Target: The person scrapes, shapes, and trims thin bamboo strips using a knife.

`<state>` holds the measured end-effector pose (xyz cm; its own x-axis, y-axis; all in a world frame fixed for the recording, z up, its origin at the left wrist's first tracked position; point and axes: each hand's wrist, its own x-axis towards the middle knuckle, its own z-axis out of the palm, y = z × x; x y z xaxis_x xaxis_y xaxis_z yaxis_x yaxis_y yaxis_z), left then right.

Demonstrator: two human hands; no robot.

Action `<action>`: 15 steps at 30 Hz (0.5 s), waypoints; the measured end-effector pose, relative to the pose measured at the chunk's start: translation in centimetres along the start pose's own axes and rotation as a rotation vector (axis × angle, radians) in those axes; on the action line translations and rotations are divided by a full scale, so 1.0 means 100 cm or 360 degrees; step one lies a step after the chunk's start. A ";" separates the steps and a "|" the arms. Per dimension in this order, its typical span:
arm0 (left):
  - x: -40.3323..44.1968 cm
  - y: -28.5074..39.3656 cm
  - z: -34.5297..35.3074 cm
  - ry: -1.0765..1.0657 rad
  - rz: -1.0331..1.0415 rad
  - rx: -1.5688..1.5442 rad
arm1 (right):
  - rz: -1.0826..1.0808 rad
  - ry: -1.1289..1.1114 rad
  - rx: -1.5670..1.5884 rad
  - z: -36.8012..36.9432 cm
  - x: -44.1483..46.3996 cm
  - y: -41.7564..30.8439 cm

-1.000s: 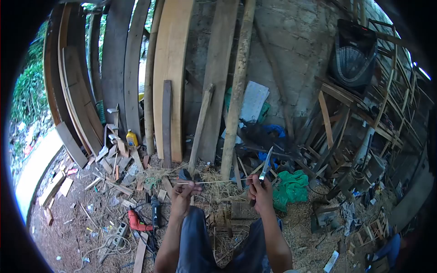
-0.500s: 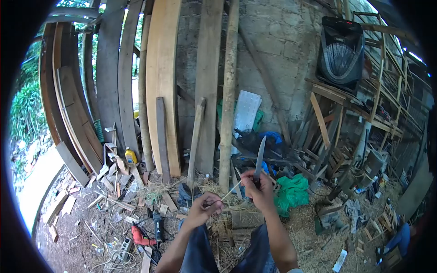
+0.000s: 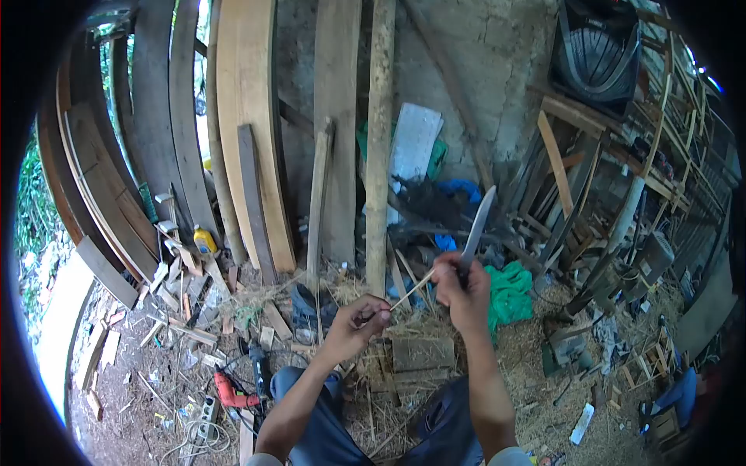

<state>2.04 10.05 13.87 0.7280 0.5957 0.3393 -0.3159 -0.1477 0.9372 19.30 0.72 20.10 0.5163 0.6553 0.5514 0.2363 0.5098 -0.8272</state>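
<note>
My right hand is closed around the handle of a knife, whose blade points up and slightly right. A thin pale stick stretches between my two hands. Its upper end meets the fingers of my right hand beside the knife handle. My left hand pinches the lower end between thumb and fingers. Both hands are raised in front of my knees, above a small wooden board on the ground.
A red power drill and a power strip with a cord lie at the left. Green plastic sits right of my right hand. Planks lean on the wall beside a bamboo pole. Wood scraps and shavings litter the ground.
The view has tilted down and shifted a little. My right hand and the knife have moved slightly up and right, with the blade leaning more right. Both hands keep their hold.
</note>
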 end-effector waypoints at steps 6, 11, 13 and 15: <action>0.016 -0.075 -0.007 0.0162 -0.0649 -0.0774 | 0.0205 -0.0158 -0.0612 -0.036 -0.028 0.111; 0.030 -0.088 -0.006 0.0262 -0.0722 -0.0953 | 0.0155 -0.0377 -0.0857 -0.030 -0.046 0.135; 0.033 -0.086 -0.005 0.0268 -0.0789 -0.0972 | 0.0162 -0.0417 -0.0885 -0.029 -0.042 0.135; 0.035 -0.093 -0.007 0.0260 -0.0760 -0.0893 | 0.0188 -0.0448 -0.0905 -0.027 -0.042 0.137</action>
<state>7.11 14.01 6.29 0.7778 0.6101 -0.1510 -0.2830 0.5544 0.7827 22.58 3.44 6.16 0.3481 0.8496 0.3963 0.6304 0.1007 -0.7697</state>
